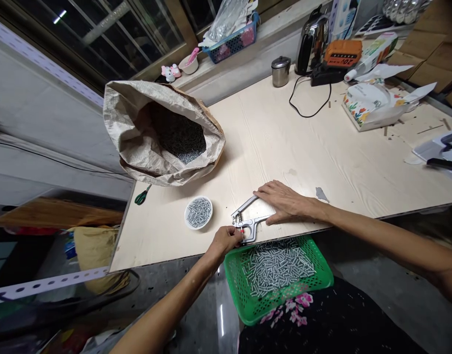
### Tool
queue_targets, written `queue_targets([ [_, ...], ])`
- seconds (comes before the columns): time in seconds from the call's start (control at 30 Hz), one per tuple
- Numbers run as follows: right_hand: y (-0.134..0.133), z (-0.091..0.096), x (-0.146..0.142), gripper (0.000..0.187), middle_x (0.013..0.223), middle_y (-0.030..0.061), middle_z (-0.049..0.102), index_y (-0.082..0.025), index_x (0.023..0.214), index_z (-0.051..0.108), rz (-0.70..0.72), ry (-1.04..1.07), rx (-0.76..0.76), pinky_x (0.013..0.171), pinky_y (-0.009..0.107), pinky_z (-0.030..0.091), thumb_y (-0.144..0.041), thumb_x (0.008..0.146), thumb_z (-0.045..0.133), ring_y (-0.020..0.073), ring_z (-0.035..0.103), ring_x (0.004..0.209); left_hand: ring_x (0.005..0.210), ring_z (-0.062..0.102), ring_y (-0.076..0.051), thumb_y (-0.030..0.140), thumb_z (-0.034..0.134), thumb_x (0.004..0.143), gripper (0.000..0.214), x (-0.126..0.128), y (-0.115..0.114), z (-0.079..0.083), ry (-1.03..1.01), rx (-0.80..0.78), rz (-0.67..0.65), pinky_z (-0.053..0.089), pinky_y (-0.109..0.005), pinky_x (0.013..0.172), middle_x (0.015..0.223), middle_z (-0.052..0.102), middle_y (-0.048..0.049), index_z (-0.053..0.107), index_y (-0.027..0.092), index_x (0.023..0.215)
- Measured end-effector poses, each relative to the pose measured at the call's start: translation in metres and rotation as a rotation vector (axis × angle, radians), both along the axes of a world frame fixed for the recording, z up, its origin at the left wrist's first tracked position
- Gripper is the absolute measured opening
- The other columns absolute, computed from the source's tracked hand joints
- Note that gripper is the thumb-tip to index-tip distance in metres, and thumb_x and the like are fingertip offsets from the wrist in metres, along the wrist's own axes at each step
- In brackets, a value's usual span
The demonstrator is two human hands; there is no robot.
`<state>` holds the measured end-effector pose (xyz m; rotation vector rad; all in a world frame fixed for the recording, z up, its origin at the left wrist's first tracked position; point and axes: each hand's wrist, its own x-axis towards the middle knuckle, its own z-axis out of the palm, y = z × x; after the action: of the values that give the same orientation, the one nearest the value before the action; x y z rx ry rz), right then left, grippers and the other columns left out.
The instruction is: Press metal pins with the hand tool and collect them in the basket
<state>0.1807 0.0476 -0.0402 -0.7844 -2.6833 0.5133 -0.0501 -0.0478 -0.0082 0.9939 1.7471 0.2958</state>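
Silver hand pliers [250,222], of the snap-fastener kind with a spring and a small red part at the jaw, lie near the table's front edge. My right hand [281,200] grips their spread handles, fingers on the upper one and thumb by the lower. At the jaw, my left hand [227,239] has its fingertips pinched together; whatever small piece they hold is hidden. Left of the pliers stands a white bowl [198,213] of small metal pins. Below the table edge, a green basket [236,285] carries many small silver cylindrical pieces.
A large woven sack [133,147] with dark metal pieces inside stands open at the back left. Green-handled scissors [141,197] lie at the left edge. Toward the back right are a lidded metal cup [280,73], a kettle [313,44] and a tissue pack [373,101].
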Motion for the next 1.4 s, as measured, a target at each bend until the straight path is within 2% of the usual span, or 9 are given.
queue_targets([
  [0.2, -0.005, 0.007, 0.000, 0.063, 0.110, 0.0126, 0.054, -0.012, 0.115, 0.053, 0.008, 0.014, -0.040, 0.084, 0.040, 0.041, -0.047, 0.068, 0.075, 0.0255, 0.046, 0.098, 0.051, 0.048, -0.013, 0.042, 0.064, 0.067, 0.033, -0.002, -0.007, 0.003, 0.159, 0.060, -0.134, 0.035, -0.025, 0.053, 0.049, 0.049, 0.0015, 0.050, 0.018, 0.049],
  [0.33, -0.009, 0.004, -0.002, 0.048, 0.104, 0.0096, 0.055, -0.016, 0.110, 0.055, -0.003, 0.018, -0.021, 0.081, 0.039, 0.041, -0.043, 0.074, 0.073, 0.0244, 0.046, 0.095, 0.072, 0.056, -0.019, 0.037, 0.057, 0.081, 0.023, 0.009, -0.017, 0.012, 0.555, 0.463, -0.353, 0.044, -0.031, 0.065, 0.080, 0.060, -0.0070, 0.063, 0.016, 0.075],
  [0.47, -0.012, 0.002, -0.004, 0.050, 0.105, 0.0099, 0.055, -0.015, 0.111, 0.054, -0.013, 0.011, -0.015, 0.081, 0.039, 0.042, -0.039, 0.073, 0.075, 0.0242, 0.046, 0.095, 0.108, 0.051, -0.027, 0.033, 0.063, 0.081, 0.043, 0.026, 0.000, 0.006, 0.554, 0.792, -0.637, 0.044, -0.042, 0.090, 0.118, 0.055, -0.0119, 0.052, 0.019, 0.120],
  [0.7, -0.020, 0.017, 0.004, 0.052, 0.108, 0.0117, 0.053, -0.013, 0.113, 0.052, -0.092, -0.044, -0.080, 0.081, 0.038, 0.044, -0.036, 0.073, 0.075, 0.0241, 0.046, 0.098, 0.103, 0.049, -0.027, 0.035, 0.067, 0.079, 0.057, 0.034, 0.045, -0.004, 0.554, 0.721, -0.948, 0.043, -0.043, 0.090, 0.114, 0.055, -0.0127, 0.044, 0.015, 0.128],
  [0.87, -0.019, 0.008, -0.005, 0.011, 0.091, 0.0085, 0.058, -0.014, 0.089, 0.058, -0.100, -0.102, 0.004, 0.075, 0.035, 0.043, -0.025, 0.086, 0.060, 0.0204, 0.048, 0.085, 0.092, 0.050, -0.024, 0.032, 0.055, 0.089, 0.021, 0.039, 0.037, -0.005, 0.577, 0.729, -0.868, 0.044, -0.037, 0.080, 0.095, 0.058, -0.0085, 0.059, 0.016, 0.102],
  [1.03, -0.017, -0.009, -0.013, 0.015, 0.081, 0.0050, 0.058, -0.016, 0.079, 0.057, -0.070, -0.061, 0.045, 0.073, 0.032, 0.041, -0.023, 0.091, 0.051, 0.0174, 0.048, 0.078, 0.088, 0.053, -0.023, 0.028, 0.049, 0.092, 0.017, 0.040, 0.032, -0.012, 0.600, 0.755, -0.782, 0.046, -0.037, 0.078, 0.087, 0.061, -0.0075, 0.062, 0.017, 0.089],
  [1.1, -0.015, -0.006, -0.010, 0.012, 0.089, 0.0068, 0.059, -0.016, 0.088, 0.059, -0.090, -0.072, 0.057, 0.075, 0.033, 0.041, -0.027, 0.090, 0.055, 0.0190, 0.049, 0.083, 0.094, 0.055, -0.024, 0.027, 0.050, 0.091, 0.016, 0.041, 0.027, -0.016, 0.630, 0.798, -0.744, 0.048, -0.039, 0.082, 0.096, 0.063, -0.0086, 0.060, 0.017, 0.099],
  [1.23, -0.006, 0.008, 0.003, 0.058, 0.113, 0.0148, 0.056, -0.013, 0.119, 0.052, -0.057, -0.114, 0.026, 0.079, 0.037, 0.042, -0.051, 0.078, 0.066, 0.0262, 0.048, 0.098, 0.128, 0.043, -0.030, 0.020, 0.050, 0.091, 0.033, 0.049, 0.001, -0.030, 0.702, 0.989, -0.621, 0.044, -0.050, 0.099, 0.137, 0.049, -0.0130, 0.050, 0.020, 0.123],
  [1.4, 0.003, 0.007, 0.004, 0.024, 0.105, 0.0097, 0.060, -0.019, 0.113, 0.057, -0.087, -0.133, 0.044, 0.077, 0.033, 0.040, -0.027, 0.094, 0.046, 0.0212, 0.050, 0.091, 0.135, 0.036, -0.031, 0.016, 0.047, 0.091, 0.028, 0.067, -0.029, -0.047, 0.672, 1.055, -0.565, 0.043, -0.054, 0.102, 0.140, 0.046, -0.0131, 0.053, 0.021, 0.118],
])
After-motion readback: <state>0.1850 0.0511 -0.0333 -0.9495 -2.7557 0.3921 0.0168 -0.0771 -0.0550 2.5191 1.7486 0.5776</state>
